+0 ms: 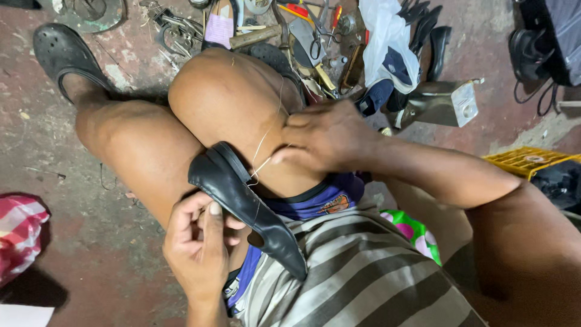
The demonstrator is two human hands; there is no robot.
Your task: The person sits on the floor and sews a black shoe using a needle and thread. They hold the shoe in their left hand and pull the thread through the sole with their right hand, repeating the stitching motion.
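One slim black leather flat shoe (pixel 245 203) lies across the thigh, gripped by the left hand (pixel 196 242). Above the shoe, the right hand (pixel 324 136) pinches a pale thread (pixel 261 165) drawn taut from its rim; stitching looks unfinished.

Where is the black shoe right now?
In the head view, the black shoe lies low and left of centre across the person's lap, gripped by the left hand, just below the right hand pulling thread.

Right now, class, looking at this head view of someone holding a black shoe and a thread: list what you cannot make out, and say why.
- Any needle: the right hand closes over the end of the thread, head view.
- Underside of the black shoe: turned away; left hand covers part.
- Tools on the floor: too small and heaped to tell apart.
- Yellow crate: partly hidden behind the right arm.
- Red-and-white bag: cut by the left edge.
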